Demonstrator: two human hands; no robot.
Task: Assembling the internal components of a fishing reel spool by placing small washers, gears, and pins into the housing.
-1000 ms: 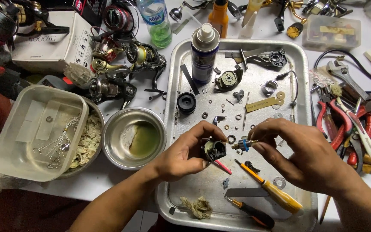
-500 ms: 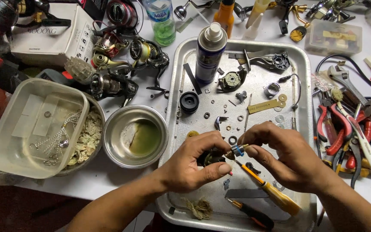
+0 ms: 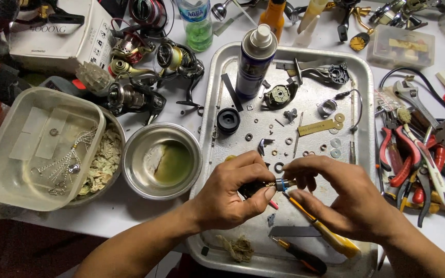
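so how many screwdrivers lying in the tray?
2: a yellow-handled screwdriver under the right hand, and a black-and-orange screwdriver at the tray's near edge. Hands may hide more.

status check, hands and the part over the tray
Left hand grips small dark part. Right hand pinches blue piece against it. Yellow screwdriver lies underneath.

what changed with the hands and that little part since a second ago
The right hand moved in against the left hand; its fingertips now pinch the small blue piece at the dark reel part the left hand grips. The hands sit slightly lower over the metal tray. The spray can, bowl and loose washers stayed put.
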